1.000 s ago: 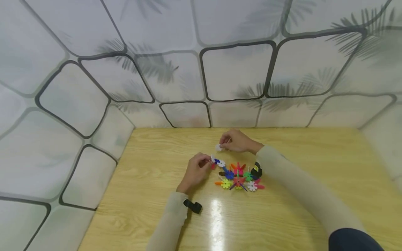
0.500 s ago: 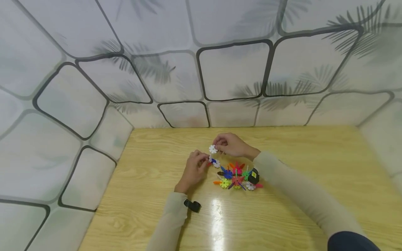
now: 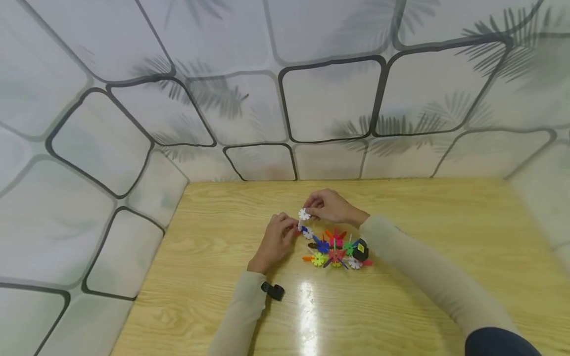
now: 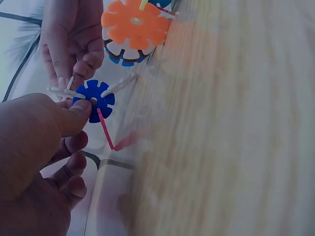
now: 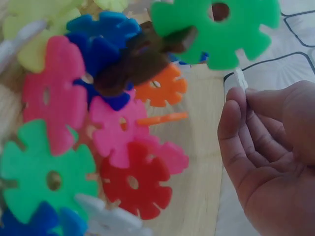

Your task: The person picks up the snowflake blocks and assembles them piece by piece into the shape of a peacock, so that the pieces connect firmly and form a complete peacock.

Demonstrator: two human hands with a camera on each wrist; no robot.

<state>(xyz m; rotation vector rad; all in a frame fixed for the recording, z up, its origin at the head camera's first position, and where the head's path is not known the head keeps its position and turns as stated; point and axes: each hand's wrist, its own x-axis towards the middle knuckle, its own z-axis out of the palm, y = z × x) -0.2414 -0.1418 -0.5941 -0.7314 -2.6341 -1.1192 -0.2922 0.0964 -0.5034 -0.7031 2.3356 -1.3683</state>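
My left hand (image 3: 272, 243) pinches a blue notched plastic disc (image 4: 105, 102) between thumb and finger. White discs (image 4: 121, 85) and a pink-red disc (image 4: 106, 130) are slotted into its edge, seen edge-on in the left wrist view. With thumb and fingertips, my right hand (image 3: 333, 206) holds a white notched disc (image 3: 304, 214) just above that small cluster. Whether the white disc touches the cluster I cannot tell. In front of the right forearm, a bigger build of joined multicoloured discs (image 3: 336, 256) lies on the table; no hand touches it.
The wooden table (image 3: 213, 207) meets a pale wall (image 3: 336, 101) with stone outlines and leaf shadows behind and at left. In the right wrist view, a green disc (image 5: 189, 29) of the build looms close to the camera.
My right hand has moved left and slightly nearer with the white disc, up to the left hand's cluster. In the last half second it lowered only slightly. My left hand stays nearly still.
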